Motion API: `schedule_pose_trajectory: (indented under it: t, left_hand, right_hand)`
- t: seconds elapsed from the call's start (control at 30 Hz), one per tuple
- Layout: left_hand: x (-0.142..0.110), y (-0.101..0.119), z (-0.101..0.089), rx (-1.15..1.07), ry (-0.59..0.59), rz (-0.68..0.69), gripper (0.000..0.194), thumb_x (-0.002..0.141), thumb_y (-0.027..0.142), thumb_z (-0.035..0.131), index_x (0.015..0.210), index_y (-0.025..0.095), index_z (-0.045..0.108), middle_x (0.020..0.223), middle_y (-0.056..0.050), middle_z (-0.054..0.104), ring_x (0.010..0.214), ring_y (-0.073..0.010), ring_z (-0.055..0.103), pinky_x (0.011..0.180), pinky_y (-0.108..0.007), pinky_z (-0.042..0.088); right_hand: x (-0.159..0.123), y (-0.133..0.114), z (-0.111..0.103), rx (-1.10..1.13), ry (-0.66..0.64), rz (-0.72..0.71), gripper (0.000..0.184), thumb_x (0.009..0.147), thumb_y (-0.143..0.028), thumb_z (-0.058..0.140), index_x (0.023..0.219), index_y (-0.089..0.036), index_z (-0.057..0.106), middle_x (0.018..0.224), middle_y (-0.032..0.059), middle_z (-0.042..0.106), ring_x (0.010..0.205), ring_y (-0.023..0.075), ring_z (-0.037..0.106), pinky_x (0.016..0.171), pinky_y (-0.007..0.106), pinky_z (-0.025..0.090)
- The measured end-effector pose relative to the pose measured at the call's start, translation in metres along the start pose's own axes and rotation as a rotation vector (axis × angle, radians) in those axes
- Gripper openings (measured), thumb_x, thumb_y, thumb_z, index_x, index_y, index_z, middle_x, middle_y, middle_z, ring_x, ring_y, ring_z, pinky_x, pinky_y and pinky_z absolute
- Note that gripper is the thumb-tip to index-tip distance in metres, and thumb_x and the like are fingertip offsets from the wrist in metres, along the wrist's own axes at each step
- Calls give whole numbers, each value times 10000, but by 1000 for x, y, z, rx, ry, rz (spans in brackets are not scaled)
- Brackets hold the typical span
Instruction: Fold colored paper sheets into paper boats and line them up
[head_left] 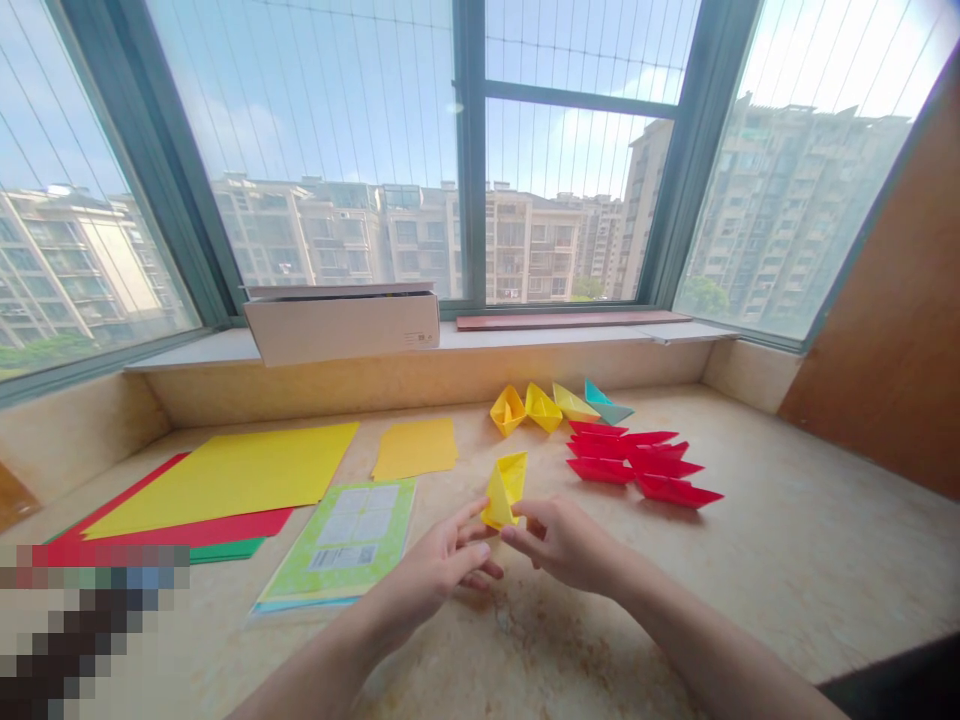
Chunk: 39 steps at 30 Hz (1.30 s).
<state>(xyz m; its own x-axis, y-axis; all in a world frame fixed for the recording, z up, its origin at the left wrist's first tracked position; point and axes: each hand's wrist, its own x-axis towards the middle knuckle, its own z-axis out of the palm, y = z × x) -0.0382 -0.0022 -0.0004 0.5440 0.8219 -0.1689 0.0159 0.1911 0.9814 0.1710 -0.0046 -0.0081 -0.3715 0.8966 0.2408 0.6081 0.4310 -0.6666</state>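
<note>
Boat (504, 485) of folded yellow paper, upright, just ahead of and between the fingers of both hands, over the surface (787, 570). Left hand (439, 558): fingers loosely spread, forefinger at the boat's lower left edge, thumb apart from it. Right hand (566, 545): thumb and forefinger slightly parted at its lower right side; whether they pinch it cannot be told. Red boats (660, 467) stand to the right.
</note>
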Motion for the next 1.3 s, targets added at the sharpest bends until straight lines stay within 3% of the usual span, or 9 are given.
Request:
schedule_pose_trajectory:
  t: [0.17, 0.37, 0.47, 0.53, 0.6, 0.8, 0.93, 1.1, 1.3]
  left_hand:
    - [0, 3, -1, 121, 13, 51, 529, 834, 304, 613, 1328, 148, 499, 1297, -170, 589, 883, -207, 677, 767, -352, 537]
    - [5, 3, -11, 355, 39, 166, 281, 914, 341, 497, 1044, 139, 643, 1025, -107, 697, 775, -183, 679, 666, -308, 545]
    - [7, -1, -20, 698, 170, 364, 279, 945, 324, 446, 962, 156, 669, 895, -81, 714, 744, -193, 674, 676, -328, 540]
    - [8, -3, -27, 991, 256, 630, 233, 928, 277, 482, 952, 175, 690, 921, -76, 725, 865, -226, 676, 807, -382, 527]
    - [8, -2, -33, 1132, 273, 791, 220, 931, 234, 478, 961, 186, 691, 909, -60, 734, 877, -220, 681, 819, -372, 527]
    - [10, 0, -42, 1213, 367, 946, 185, 918, 179, 490, 952, 186, 672, 877, -35, 742, 810, -186, 703, 742, -305, 550]
    - [11, 0, -40, 1223, 355, 955, 184, 913, 176, 491, 936, 196, 673, 856, -24, 742, 789, -184, 703, 721, -295, 550]
    - [10, 2, -40, 1226, 383, 969, 189, 903, 174, 496, 934, 196, 681, 824, -18, 740, 746, -169, 703, 691, -266, 551]
    - [9, -3, -39, 1255, 380, 955, 184, 901, 177, 508, 956, 220, 678, 792, 7, 730, 704, -147, 694, 667, -238, 549]
  right_hand:
    - [7, 10, 3, 8, 115, 50, 318, 947, -268, 481, 699, -162, 648, 594, -1, 664, 500, 110, 565, 481, 206, 342]
    - [15, 26, -14, -177, 449, -7, 199, 941, -258, 504, 994, -197, 686, 776, 28, 728, 636, 164, 644, 603, 247, 455]
    - [15, 39, -34, -332, 549, 3, 234, 959, -284, 489, 1094, -202, 662, 912, 52, 746, 739, 186, 686, 657, 261, 493]
    - [16, 50, -55, -505, 627, 109, 274, 985, -299, 441, 1155, -215, 639, 1073, 59, 733, 855, 185, 695, 711, 257, 503]
    - [16, 63, -81, -570, 671, 204, 313, 1002, -300, 400, 1206, -200, 614, 1135, 82, 714, 885, 201, 690, 729, 280, 495]
    - [10, 113, -173, -741, 614, 461, 307, 988, -311, 421, 1084, -204, 692, 1029, 103, 737, 885, 240, 681, 699, 293, 454]
    - [-3, 154, -212, -781, 485, 632, 274, 988, -291, 454, 1060, -205, 704, 975, 103, 736, 881, 222, 683, 734, 300, 479]
    - [-10, 202, -224, -755, 308, 709, 260, 969, -352, 559, 1135, -165, 629, 1115, 75, 661, 940, 193, 654, 834, 395, 545]
    - [14, 242, -223, -727, 181, 710, 260, 966, -334, 568, 1167, -176, 616, 1185, 82, 631, 993, 208, 641, 856, 406, 548]
